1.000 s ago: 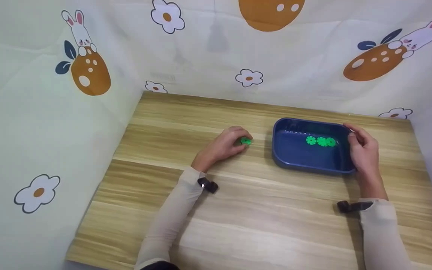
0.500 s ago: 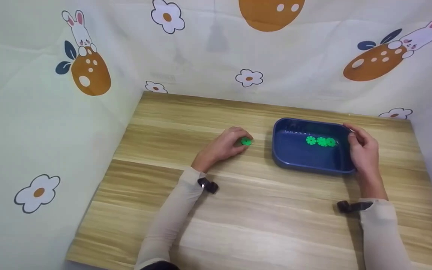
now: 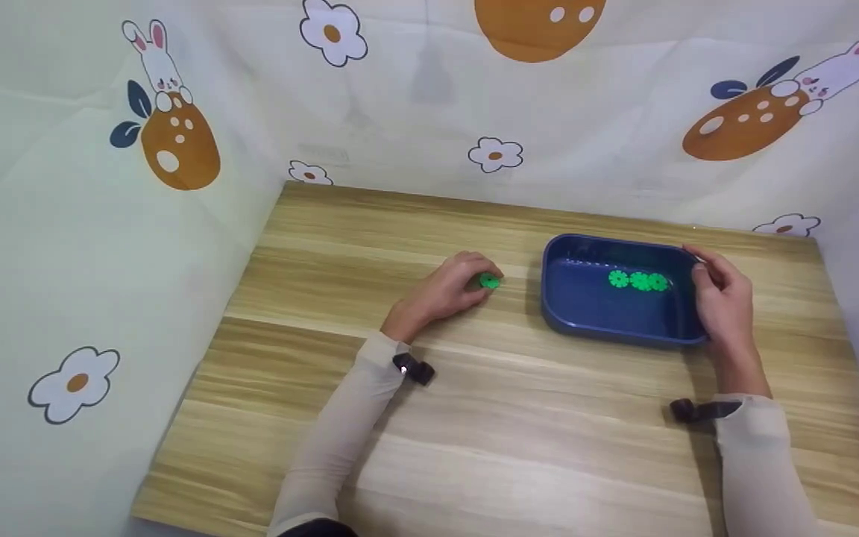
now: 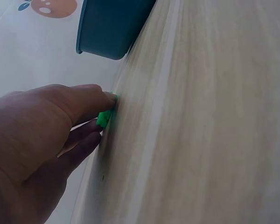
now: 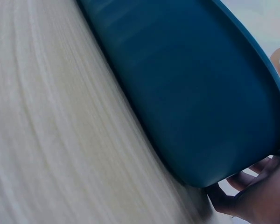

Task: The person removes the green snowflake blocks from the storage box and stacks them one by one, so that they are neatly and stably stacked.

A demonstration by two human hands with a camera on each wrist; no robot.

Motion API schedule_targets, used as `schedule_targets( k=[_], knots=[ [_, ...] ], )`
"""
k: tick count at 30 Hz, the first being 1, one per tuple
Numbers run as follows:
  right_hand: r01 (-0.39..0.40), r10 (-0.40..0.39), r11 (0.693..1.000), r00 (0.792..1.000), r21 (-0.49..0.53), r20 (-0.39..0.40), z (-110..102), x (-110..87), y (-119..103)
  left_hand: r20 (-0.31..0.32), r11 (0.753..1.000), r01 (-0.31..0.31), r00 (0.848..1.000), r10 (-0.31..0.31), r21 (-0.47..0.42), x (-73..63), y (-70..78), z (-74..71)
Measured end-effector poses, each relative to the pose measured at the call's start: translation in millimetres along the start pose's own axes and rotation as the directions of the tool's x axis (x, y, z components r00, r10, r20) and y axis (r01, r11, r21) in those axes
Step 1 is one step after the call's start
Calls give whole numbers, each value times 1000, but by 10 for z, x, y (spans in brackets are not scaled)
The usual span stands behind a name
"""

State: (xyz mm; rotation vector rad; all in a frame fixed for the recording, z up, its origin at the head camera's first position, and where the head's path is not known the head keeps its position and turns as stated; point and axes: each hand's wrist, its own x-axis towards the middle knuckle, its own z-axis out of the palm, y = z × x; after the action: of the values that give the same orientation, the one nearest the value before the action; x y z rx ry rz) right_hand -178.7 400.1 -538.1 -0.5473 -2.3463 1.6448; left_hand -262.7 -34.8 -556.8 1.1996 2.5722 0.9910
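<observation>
My left hand (image 3: pixel 444 289) rests low over the wooden table, its thumb and fingers pinching a green notched plastic disc (image 3: pixel 490 282). In the left wrist view this green disc (image 4: pixel 103 118) shows between the fingertips, close to the table surface, partly hidden by the thumb. A dark blue rectangular box (image 3: pixel 601 333) with rounded corners stands to the right. On its floor lie several more green notched discs (image 3: pixel 618 279) in a row. My right hand (image 3: pixel 729 306) grips the box's right end, thumb at the rim; the right wrist view shows fingers against the outer wall (image 5: pixel 191 93).
The wood-grain table (image 3: pixel 474 432) meets a pale cloth backdrop (image 3: pixel 400 112) printed with rabbits and flowers at the back and left. A gap of bare table separates my left hand from the box. Black wrist cameras (image 3: pixel 414 369) sit on both sleeves.
The green disc in my left fingers tilts slightly so more of its face shows. Both hands and the box stay where they were.
</observation>
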Motion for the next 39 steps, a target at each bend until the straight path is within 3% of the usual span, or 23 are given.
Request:
schedule_targets(
  k=[12,24,32,39],
  knots=[
    [-1,1,1000,1000,2,5,-2,9,2,-1,1000,24,1000,-24,5,-5,6,10],
    [12,-12,1000,1000,2,-3,-4,8,16,-31,999,-28,999,29,30,0,-1,8],
    [13,-13,1000,1000,5,0,1,15,15,-30,999,-15,999,16,36,-1,15,4],
    [-1,1,1000,1000,-2,2,-12,14,7,-72,999,-21,997,24,47,31,89,-6]
  ],
)
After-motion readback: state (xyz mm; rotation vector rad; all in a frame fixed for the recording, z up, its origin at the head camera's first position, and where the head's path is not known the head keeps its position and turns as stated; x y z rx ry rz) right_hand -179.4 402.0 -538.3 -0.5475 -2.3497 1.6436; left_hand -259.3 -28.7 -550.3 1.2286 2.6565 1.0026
